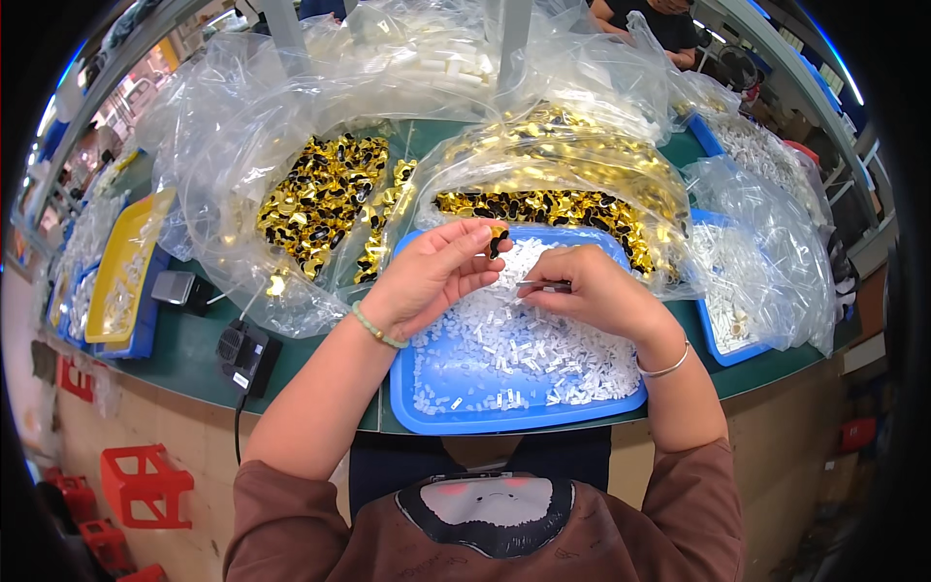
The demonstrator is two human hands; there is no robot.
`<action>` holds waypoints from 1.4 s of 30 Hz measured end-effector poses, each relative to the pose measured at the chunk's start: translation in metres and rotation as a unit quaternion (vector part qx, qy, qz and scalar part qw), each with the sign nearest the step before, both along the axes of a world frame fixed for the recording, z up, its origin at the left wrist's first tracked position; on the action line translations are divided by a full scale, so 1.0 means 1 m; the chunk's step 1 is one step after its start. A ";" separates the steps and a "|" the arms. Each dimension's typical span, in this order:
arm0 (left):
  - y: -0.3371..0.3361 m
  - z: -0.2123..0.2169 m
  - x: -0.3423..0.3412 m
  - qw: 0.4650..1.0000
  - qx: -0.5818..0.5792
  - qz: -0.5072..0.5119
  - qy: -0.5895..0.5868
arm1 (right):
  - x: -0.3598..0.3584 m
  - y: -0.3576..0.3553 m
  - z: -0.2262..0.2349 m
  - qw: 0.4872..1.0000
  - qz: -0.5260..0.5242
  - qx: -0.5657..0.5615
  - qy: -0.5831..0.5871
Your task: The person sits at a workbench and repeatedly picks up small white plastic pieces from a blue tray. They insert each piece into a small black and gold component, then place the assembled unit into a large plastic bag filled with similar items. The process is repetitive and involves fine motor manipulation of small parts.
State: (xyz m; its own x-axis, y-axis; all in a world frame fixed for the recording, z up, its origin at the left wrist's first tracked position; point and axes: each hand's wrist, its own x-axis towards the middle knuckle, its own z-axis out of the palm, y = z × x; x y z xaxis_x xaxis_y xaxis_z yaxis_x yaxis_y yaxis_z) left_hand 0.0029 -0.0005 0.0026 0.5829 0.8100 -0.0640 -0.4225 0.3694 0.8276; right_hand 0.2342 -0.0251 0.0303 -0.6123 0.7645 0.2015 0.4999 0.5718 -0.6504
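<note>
Counter (184, 359): green, flat, crowded; it carries the bags and trays; a black corded device sits at its near left edge
Bags (320, 204): clear crinkled plastic, heaped with shiny gold-and-black pieces, lying beyond both hands
Tray (427, 407): blue plastic, shallow, rimmed; set straight before the person, under both hands
White parts (504, 349): small matte plastic bits, short and blocky, strewn loose across the tray floor
Left hand (432, 276): raised over the tray's far left; its grip is pinched on a gold-and-black piece (497, 239) at the fingertips, long axis roughly upright; a green bead bracelet rings the wrist
Right hand (596, 291): just right of the left, nearly touching; its grip is closed round a thin dark metal tool (543, 285); the tool lies level, its tip pointing left, just below the piece
Key relation: piece sits up and left of the tool tip, close by
</note>
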 end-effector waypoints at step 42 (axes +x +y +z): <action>0.000 -0.004 0.002 0.996 -0.001 -0.092 0.004 | -0.027 -0.009 -0.003 0.967 -0.104 0.195 0.125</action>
